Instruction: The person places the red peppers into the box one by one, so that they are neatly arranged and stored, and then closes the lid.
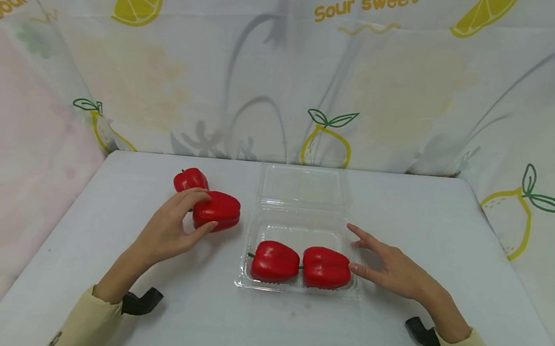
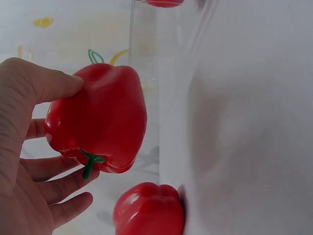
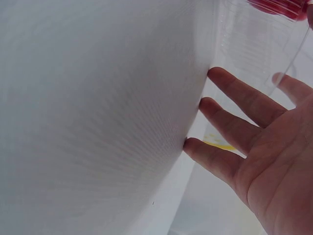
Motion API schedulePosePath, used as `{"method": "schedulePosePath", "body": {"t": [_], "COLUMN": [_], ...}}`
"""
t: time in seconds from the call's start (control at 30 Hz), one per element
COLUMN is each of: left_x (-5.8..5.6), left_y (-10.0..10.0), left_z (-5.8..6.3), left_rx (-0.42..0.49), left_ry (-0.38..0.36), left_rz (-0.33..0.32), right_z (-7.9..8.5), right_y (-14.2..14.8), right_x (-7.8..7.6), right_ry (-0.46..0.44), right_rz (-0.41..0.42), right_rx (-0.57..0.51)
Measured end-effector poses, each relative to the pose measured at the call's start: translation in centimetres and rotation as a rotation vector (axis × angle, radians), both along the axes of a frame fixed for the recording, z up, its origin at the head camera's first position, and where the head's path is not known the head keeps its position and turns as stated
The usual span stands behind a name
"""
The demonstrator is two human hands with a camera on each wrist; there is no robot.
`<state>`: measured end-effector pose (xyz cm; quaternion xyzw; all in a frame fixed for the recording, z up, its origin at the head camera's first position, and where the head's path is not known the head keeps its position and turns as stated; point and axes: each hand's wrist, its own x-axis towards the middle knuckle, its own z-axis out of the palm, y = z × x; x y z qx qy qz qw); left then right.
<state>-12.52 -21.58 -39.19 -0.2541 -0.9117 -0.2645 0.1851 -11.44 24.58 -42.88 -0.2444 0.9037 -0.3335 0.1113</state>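
My left hand [image 1: 165,231] grips a red bell pepper [image 1: 218,212] between thumb and fingers, left of the clear plastic container. Its green stem [image 2: 91,164] shows in the left wrist view. Behind it on the table lies another red bell pepper [image 1: 189,179]. The open-lidded container [image 1: 295,290] holds two red bell peppers, one on the left [image 1: 274,262] and one on the right [image 1: 326,268], side by side along its near edge. At the container's right side is my right hand [image 1: 392,271], fingers extended. Several of its fingertips [image 3: 191,143] touch the table in the right wrist view.
The container's transparent lid [image 1: 304,187] lies folded back toward the rear. A white table [image 1: 289,340] lies beneath everything, and a lemon-printed cloth [image 1: 269,63] hangs behind it. Dark wrist mounts [image 1: 142,301] stick out near both sleeves.
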Motion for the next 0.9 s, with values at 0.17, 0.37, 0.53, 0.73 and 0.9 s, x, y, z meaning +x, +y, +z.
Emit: {"method": "schedulePosePath", "body": {"t": [0.17,0.37,0.53,0.73,0.9], "left_x": [0.2,0.3,0.3,0.2,0.2], "left_y": [0.5,1.0,1.6,2.5,3.3], "left_z": [0.3,0.7,1.1,1.3,1.5], "left_rx": [0.003,0.021,0.022,0.033,0.055], "left_ry": [0.026,0.060,0.075,0.080,0.070], "left_rz": [0.002,-0.005,-0.024,-0.069,-0.117], "right_z": [0.0,0.1,0.1,0.1,0.0], "right_y": [0.0,-0.1,-0.1,-0.1,0.0], "right_x": [0.0,0.0,0.0,0.0,0.0], "right_ry": [-0.001,-0.003,0.001,0.005,0.009], "right_rz": [0.000,-0.001,-0.001,0.004,0.004], "right_rx": [-0.003,0.001,0.004,0.001,0.004]}}
